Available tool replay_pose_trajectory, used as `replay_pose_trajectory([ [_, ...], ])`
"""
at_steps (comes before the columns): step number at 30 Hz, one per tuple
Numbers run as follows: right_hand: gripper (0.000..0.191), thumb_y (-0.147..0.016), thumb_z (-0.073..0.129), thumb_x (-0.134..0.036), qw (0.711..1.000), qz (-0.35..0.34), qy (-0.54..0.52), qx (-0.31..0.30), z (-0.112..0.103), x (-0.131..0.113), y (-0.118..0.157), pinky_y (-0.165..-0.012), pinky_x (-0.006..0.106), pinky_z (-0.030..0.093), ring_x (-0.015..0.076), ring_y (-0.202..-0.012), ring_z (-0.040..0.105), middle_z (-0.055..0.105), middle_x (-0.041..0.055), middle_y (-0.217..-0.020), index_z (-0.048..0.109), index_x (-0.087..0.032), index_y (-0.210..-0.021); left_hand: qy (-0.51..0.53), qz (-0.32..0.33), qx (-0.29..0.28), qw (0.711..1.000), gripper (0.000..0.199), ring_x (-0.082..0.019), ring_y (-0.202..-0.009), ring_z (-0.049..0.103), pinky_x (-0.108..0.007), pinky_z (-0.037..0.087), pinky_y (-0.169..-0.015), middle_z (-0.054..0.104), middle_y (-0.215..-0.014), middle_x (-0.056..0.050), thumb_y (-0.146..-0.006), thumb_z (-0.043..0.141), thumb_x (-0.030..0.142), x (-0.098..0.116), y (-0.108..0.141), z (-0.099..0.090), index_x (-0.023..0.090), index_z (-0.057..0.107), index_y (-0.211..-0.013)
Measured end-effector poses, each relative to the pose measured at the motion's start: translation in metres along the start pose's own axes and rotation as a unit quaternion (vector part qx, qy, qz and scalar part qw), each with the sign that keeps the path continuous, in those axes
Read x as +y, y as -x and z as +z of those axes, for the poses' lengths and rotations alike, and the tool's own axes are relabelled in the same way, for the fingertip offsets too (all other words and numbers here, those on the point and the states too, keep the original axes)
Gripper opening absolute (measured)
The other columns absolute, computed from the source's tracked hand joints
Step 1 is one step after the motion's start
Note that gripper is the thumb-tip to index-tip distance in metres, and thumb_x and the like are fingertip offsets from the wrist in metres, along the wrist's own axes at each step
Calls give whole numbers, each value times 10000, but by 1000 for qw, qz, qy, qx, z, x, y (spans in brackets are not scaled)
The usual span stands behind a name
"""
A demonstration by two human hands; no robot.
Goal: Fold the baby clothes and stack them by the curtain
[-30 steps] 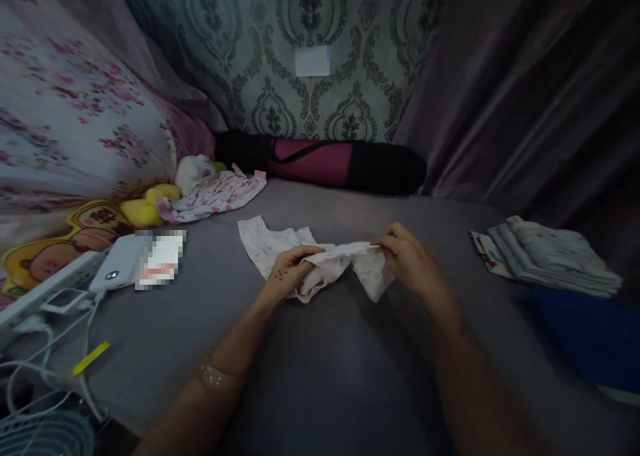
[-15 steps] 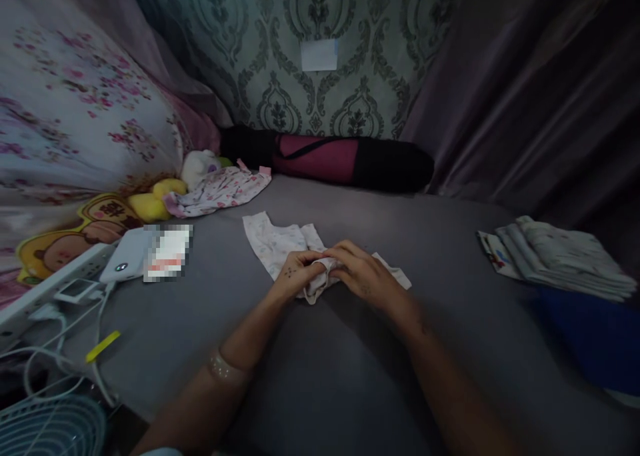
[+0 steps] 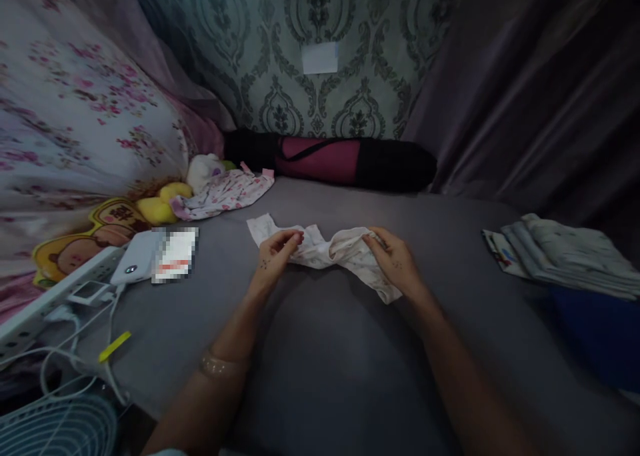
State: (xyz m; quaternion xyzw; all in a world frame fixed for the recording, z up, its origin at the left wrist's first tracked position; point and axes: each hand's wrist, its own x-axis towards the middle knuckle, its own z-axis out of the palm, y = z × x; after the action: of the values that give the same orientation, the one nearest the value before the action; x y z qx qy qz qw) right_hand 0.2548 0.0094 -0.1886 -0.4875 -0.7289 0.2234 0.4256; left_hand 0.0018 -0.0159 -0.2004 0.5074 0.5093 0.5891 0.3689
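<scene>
A small white baby garment (image 3: 320, 251) with a faint print lies across the grey bed sheet, partly lifted at its right side. My right hand (image 3: 393, 253) is closed on its upper right edge, thumb and fingers pinching the cloth. That part arches up into an open loop, and one end hangs down toward me. On the left, my left hand (image 3: 277, 253) is over the garment with fingers curled and thumb tip near the fingertips. Whether cloth is between those fingers cannot be made out. Its wrist wears a clear bangle (image 3: 216, 365).
Folded cloths (image 3: 565, 253) are stacked at the right beside a dark blue item (image 3: 595, 336). At left are a power strip (image 3: 65, 279), white cables, a power bank (image 3: 137, 259) and a yellow strip (image 3: 115, 347). Behind lie a printed garment (image 3: 230, 195) and a long black-and-maroon bag (image 3: 320, 163).
My hands have moved apart from the bunched middle of the garment, left hand leftward, right hand rightward. The right side of the cloth is now raised and spread out.
</scene>
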Motion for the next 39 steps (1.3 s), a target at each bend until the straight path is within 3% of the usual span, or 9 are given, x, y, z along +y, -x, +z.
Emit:
replay_pose_trajectory([
  [5,342,-892,476,-443,1000,-3,16,8,3,7,-2,-799,313,455,204,-897,610,677,66,-987,667,-202,-1041,-38,6,-59,998,337,-198,-886,624,-307,471,-794,696,-964,-96,-725,677,401,1,1,0,149,688,-947],
  [11,343,-876,492,-444,1000,-2,3,11,3,6,-1,-837,333,457,205,-922,608,676,71,-999,672,-195,-1027,-122,33,-111,986,378,-164,-769,575,-259,448,-685,668,-897,-61,-697,690,395,2,5,4,170,690,-1002],
  [18,338,-817,544,-437,998,15,-60,-31,-15,-7,-8,-797,324,480,209,-892,628,709,49,-945,696,-176,-968,-102,24,-181,978,383,-107,-566,442,-203,326,-510,513,-573,22,-733,617,517,0,-10,-7,143,642,-656],
  [23,360,-780,579,-467,997,-4,-59,-43,-53,-32,-23,-700,286,490,192,-821,631,704,40,-891,710,-166,-929,-115,56,-209,969,371,-111,-586,448,-196,326,-497,534,-616,12,-746,610,522,45,-24,-15,157,666,-711],
  [31,339,-721,672,-471,990,60,-82,-102,-130,-106,-27,-590,287,490,181,-685,632,713,59,-805,725,-177,-882,-86,180,-232,952,316,-101,-593,458,-198,336,-536,526,-644,20,-751,638,473,143,-41,-15,157,630,-735],
  [39,365,-766,608,-507,991,-87,97,-27,-174,-122,-35,-592,257,426,162,-682,588,668,24,-738,702,-165,-849,-143,209,-245,936,326,-93,-528,430,-187,301,-470,509,-577,21,-705,673,473,202,-48,-4,156,626,-645],
])
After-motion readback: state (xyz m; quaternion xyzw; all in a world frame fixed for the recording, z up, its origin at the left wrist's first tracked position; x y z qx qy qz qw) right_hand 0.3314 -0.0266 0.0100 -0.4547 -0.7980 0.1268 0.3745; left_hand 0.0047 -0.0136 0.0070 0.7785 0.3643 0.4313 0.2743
